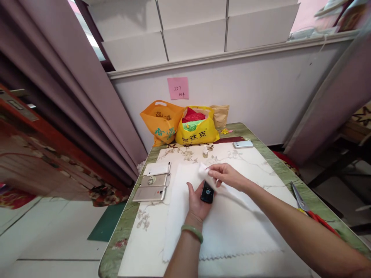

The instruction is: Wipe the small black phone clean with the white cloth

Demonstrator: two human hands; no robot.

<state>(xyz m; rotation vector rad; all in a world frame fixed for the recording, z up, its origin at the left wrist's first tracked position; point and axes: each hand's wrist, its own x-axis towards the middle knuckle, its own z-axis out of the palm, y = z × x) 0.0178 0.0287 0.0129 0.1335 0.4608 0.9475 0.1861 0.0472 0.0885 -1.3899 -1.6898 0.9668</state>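
Gripping the black phone point(207, 192) over the white cloth point(220, 227), the left hand point(197, 204) steadies it while the right hand point(228, 176) pinches a wipe point(206, 172); best kept flat, with light strokes.

I take this for a room in a home, pressed into use as a small work corner. Long mauve curtains point(87, 96) hang down to a pale tiled floor point(43, 231), and a patterned red rug point(107, 195) lies by the wall. Shopping bags point(179, 125) sit against the wall on a green-edged bench point(278, 162), under a pink paper note point(177, 88). I see red wooden furniture point(26, 127) at the left.
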